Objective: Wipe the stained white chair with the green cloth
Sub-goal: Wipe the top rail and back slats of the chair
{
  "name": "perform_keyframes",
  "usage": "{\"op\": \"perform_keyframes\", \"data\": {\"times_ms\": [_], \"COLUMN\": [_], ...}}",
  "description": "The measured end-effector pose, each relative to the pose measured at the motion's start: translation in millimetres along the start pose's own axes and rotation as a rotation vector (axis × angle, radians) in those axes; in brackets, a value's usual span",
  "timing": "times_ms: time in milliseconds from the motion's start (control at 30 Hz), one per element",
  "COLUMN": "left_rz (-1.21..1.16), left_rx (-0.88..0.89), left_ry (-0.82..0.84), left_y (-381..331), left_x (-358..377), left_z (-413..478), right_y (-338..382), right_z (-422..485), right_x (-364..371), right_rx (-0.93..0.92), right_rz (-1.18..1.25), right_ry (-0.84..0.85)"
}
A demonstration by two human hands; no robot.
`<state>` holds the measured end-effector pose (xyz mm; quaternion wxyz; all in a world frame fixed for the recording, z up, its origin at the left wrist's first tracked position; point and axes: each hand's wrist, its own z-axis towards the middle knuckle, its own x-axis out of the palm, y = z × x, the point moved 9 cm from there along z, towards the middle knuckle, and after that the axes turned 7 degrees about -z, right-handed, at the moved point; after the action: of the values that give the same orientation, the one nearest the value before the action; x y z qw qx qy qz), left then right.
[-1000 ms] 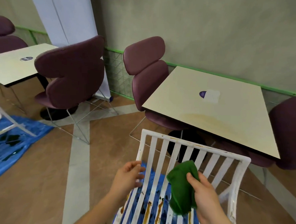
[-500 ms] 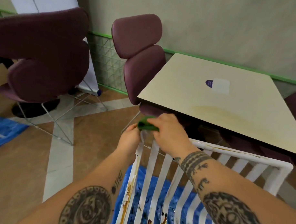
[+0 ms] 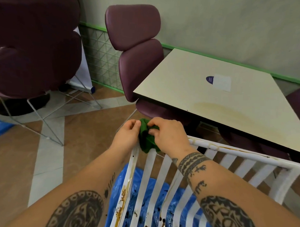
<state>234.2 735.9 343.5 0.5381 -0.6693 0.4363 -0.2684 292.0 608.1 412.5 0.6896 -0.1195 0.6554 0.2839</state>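
A white slatted chair [image 3: 243, 152] stands in front of me, brown stains running along its top rail and down its slats. The green cloth [image 3: 146, 140] is bunched on the chair's top left corner. My right hand [image 3: 169, 134] grips the cloth from the right, fingers curled into it. My left hand [image 3: 128, 134] holds the corner from the left, its fingertips pinching the cloth's edge.
A beige table [image 3: 214, 95] with a yellowish stain stands just beyond the chair. Purple padded chairs [image 3: 136, 45] stand at the table's left and on the far left [image 3: 36, 46]. Blue plastic sheeting [image 3: 143, 198] lies on the floor under the white chair.
Both hands moved from the middle of the chair's back up to its top left corner. The cloth went with the right hand and now hangs lower over the corner.
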Motion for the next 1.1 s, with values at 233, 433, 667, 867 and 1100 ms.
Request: {"op": "perform_keyframes", "data": {"times_ms": [233,433,667,867,1100], "left_rz": [0.126,0.069,0.091,0.137,0.135], "left_rx": [-0.023,-0.041,-0.064,-0.063,-0.061], "left_ry": [0.008,0.002,-0.028,0.001,0.028], "left_y": [-7,-9,-5,-6,-2], "left_x": [-1,-2,-2,-1,-3], "left_z": [6,5,9,11,21], "right_y": [-42,-25,-21,-72,-41], "right_z": [22,21,5,30,-17], "right_x": [-16,-20,12,-13,5], "right_rx": [0.244,0.108,0.051,0.174,0.108], "right_rz": [0.07,0.108,0.027,-0.245,0.249], "right_ry": [0.087,0.131,0.137,0.266,0.172]}}
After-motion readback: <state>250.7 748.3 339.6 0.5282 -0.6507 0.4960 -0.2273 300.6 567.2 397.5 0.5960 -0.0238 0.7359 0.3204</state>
